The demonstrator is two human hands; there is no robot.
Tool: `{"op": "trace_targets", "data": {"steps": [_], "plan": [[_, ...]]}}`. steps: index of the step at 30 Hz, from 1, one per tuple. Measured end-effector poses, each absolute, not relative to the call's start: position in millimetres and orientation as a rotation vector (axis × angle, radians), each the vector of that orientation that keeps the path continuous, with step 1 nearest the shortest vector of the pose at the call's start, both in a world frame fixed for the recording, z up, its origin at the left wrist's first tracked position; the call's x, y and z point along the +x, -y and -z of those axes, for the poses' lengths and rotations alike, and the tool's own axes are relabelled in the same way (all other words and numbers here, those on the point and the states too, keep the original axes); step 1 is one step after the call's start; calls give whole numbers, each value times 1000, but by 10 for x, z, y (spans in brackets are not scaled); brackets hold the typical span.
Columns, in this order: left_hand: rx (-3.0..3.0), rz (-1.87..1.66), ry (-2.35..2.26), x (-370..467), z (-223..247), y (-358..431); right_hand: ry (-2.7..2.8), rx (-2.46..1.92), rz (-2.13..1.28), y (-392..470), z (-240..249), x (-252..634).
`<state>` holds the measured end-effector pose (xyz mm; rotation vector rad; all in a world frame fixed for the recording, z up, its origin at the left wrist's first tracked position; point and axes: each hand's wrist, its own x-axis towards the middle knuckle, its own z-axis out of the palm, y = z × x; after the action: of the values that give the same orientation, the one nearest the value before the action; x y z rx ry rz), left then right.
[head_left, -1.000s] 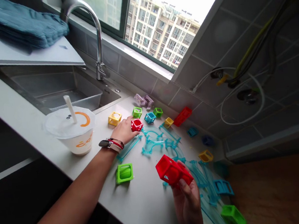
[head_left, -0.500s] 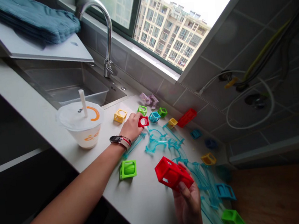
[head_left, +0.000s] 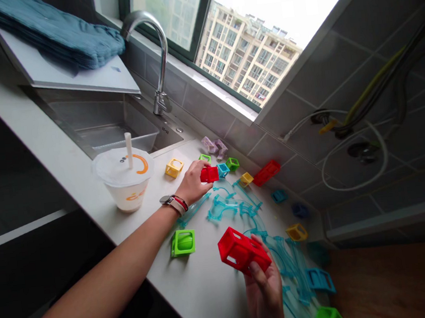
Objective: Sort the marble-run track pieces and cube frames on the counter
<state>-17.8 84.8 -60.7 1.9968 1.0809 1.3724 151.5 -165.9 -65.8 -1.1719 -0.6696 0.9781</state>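
My left hand (head_left: 192, 181), with a watch on its wrist, reaches far over the counter and is closed on a small red cube block (head_left: 209, 174). Close by it are a blue cube (head_left: 223, 170), a green cube (head_left: 204, 158) and a yellow cube (head_left: 174, 168). Nearer to me, my right hand (head_left: 265, 280) grips a longer red block piece (head_left: 241, 252) with openings in its sides, held tilted above the counter. Translucent teal track pieces (head_left: 223, 207) lie between and beyond the hands. A green cube (head_left: 183, 243) sits on the counter between my left forearm and the right hand's block.
At the left stands a lidded drink cup (head_left: 125, 180) with a straw, beside the sink (head_left: 94, 118) and faucet (head_left: 160, 58). A white board (head_left: 35, 66) carrying folded blue cloth (head_left: 71, 40) covers part of the sink. A long red piece (head_left: 267, 172) lies by the wall.
The red cube in my left hand has turned and been lifted slightly; another face of it shows. My right hand keeps its red piece nearly in place. The view has shifted slightly.
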Motion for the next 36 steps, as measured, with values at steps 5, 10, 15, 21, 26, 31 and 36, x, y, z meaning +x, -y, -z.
{"op": "trace_targets", "data": {"steps": [5, 10, 15, 21, 26, 31, 36], "plan": [[1942, -1391, -968, -153, 613, -846, 662, -1148, -1000, 1660, 673, 1514], [1954, -1378, -875, -134, 593, -820, 679, -1181, -975, 1672, 700, 1517], [1979, -1345, -827, -126, 596, -809, 671, -1179, -996, 1671, 676, 1492], [1993, -1335, -815, -120, 618, -807, 704, -1199, -973, 1664, 658, 1479], [2013, -1405, -812, -131, 591, -808, 732, -1236, -959, 1673, 681, 1489], [1935, -1426, -836, -147, 540, -814, 710, -1195, -959, 1670, 670, 1484], [1701, -1378, -781, -204, 262, -668, 712, -1168, -946, 1653, 630, 1481]]}}
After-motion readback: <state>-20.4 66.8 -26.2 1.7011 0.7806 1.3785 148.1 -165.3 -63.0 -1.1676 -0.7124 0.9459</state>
